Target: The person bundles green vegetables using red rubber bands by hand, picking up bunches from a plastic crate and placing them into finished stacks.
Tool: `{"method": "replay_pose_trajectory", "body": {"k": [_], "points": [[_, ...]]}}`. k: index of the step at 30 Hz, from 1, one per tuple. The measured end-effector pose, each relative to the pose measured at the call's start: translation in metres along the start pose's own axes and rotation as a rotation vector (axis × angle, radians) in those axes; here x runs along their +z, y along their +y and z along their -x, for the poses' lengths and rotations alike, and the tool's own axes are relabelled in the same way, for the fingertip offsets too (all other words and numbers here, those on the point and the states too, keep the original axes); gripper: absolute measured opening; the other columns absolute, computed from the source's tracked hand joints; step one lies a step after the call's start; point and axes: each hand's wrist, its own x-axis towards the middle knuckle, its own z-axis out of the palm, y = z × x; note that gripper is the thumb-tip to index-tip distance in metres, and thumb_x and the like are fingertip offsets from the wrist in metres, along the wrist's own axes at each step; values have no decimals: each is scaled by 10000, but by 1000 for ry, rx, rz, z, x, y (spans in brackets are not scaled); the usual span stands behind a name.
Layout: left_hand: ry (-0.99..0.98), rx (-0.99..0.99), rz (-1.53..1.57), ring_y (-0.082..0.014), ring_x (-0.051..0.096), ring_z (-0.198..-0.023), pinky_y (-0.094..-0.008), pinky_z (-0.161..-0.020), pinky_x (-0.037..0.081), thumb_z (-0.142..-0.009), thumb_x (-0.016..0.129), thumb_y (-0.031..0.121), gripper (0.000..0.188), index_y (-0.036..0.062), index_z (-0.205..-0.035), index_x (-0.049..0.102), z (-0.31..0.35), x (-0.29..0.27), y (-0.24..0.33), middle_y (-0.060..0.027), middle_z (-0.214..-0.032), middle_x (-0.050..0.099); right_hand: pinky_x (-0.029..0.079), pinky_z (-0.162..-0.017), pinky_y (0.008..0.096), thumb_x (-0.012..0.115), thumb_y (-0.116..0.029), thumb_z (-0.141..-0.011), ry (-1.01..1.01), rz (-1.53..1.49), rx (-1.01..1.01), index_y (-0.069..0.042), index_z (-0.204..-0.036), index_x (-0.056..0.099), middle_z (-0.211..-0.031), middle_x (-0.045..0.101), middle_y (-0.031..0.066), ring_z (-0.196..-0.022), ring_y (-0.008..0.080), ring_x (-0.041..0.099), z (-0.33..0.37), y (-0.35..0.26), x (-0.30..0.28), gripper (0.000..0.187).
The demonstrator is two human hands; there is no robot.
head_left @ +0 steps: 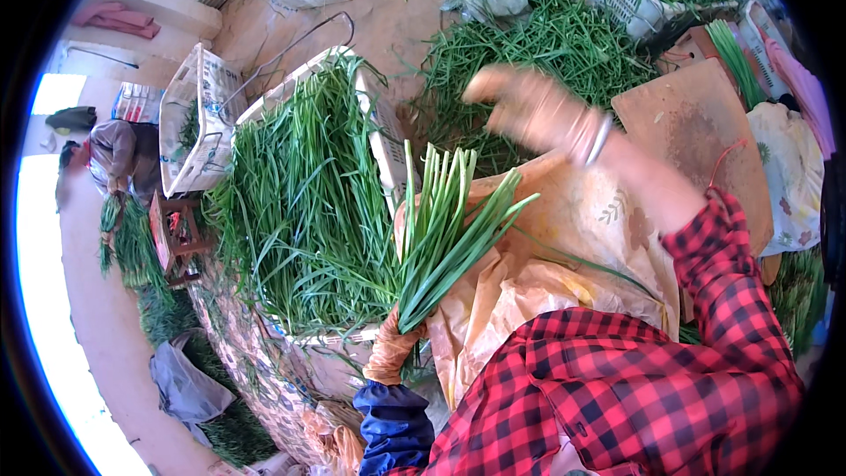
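Low centre, the left hand (394,345) grips a leafy bunch (438,242) that could splay if held slackly; the blurred right hand (539,113), upper centre, looks open.

Head view: worn on the person's head — a wide fisheye looking steeply down.
Checked shirt (608,379): very near, filling 4 to 5 o'clock.
Left hand (393,351): near, toward 6 o'clock.
Right hand (536,113): between 1 and 2 o'clock — blurred, so its nearness is hard to judge.
Green-filled crate (381,134): looked down into, toward 9 o'clock.
Co-worker (123,152): far off, just past 9 o'clock.
Pale wall (95,300): far, between 8 and 9 o'clock.
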Motion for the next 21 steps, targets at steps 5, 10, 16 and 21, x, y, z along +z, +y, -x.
{"method": "replay_pose_trajectory", "body": {"k": [5, 10, 16, 21], "points": [[-58, -112, 11, -91, 549, -790, -254, -717, 476, -771, 581, -87, 360, 81, -1089, 582, 0, -9, 7, 29, -923, 606, 320, -1021, 438, 617, -277, -823, -225, 170, -176, -203, -967, 639, -1248, 546, 18, -1233, 196, 438, 20, -29, 133, 164], [-43, -210, 93, -120, 580, -756, -278, -703, 499, -723, 633, -87, 349, 65, -1036, 599, -2, -13, 8, -2, -882, 624, 526, -707, 270, 675, -134, -820, 81, -1256, 399, -16, -907, 628, -845, 678, 106, -706, 155, 646, -21, -36, 69, 154], [-22, -286, 121, -129, 592, -742, -289, -695, 503, -699, 641, -84, 355, 58, -1023, 613, -7, -14, -2, -15, -879, 636, 419, -981, 348, 629, -338, -848, 541, -224, 561, -64, -1149, 591, -1127, 624, 121, -1097, 241, 563, -58, -12, -72, 409], [24, -117, 36, -115, 573, -757, -272, -694, 488, -709, 657, -69, 349, 76, -1022, 606, -3, -11, -18, 13, -870, 624, 393, -969, 394, 556, -520, -824, -527, -96, 555, -13, -1180, 566, -1176, 580, 193, -1105, 299, 540, -1, 15, -27, 620]]}}
